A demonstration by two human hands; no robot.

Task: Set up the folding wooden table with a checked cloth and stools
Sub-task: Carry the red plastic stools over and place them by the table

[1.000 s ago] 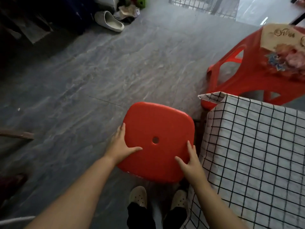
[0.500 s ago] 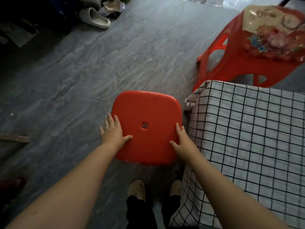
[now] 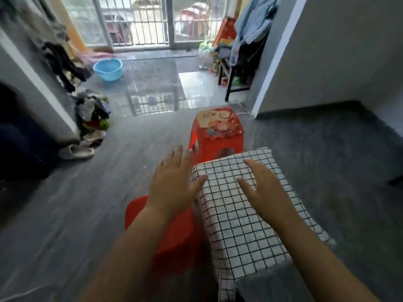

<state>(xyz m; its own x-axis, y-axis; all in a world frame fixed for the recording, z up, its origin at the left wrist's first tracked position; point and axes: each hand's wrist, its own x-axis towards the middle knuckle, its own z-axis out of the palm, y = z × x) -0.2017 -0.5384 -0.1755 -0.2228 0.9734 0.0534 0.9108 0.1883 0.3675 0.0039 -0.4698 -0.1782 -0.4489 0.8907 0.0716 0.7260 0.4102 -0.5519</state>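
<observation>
A low table draped in a white cloth with black checks (image 3: 244, 214) stands in front of me, right of centre. A plain red stool (image 3: 174, 234) sits on the floor against its left side, partly behind my left forearm. A second red stool with a printed top (image 3: 218, 129) stands just beyond the table's far end. My left hand (image 3: 174, 182) hovers with fingers spread above the table's left corner, holding nothing. My right hand (image 3: 266, 188) hangs over the cloth, fingers straight, also holding nothing.
A grey slipper (image 3: 76, 151) and a heap of clothes (image 3: 93, 116) lie at the left wall. Farther back are a blue basin (image 3: 108, 69), a dark chair hung with clothes (image 3: 237, 68) and a barred glass door (image 3: 150, 20). A grey wall corner (image 3: 305, 62) juts in at right.
Both hands have let go of the plain red stool and risen over the table. The view has tilted up from the floor to the room ahead.
</observation>
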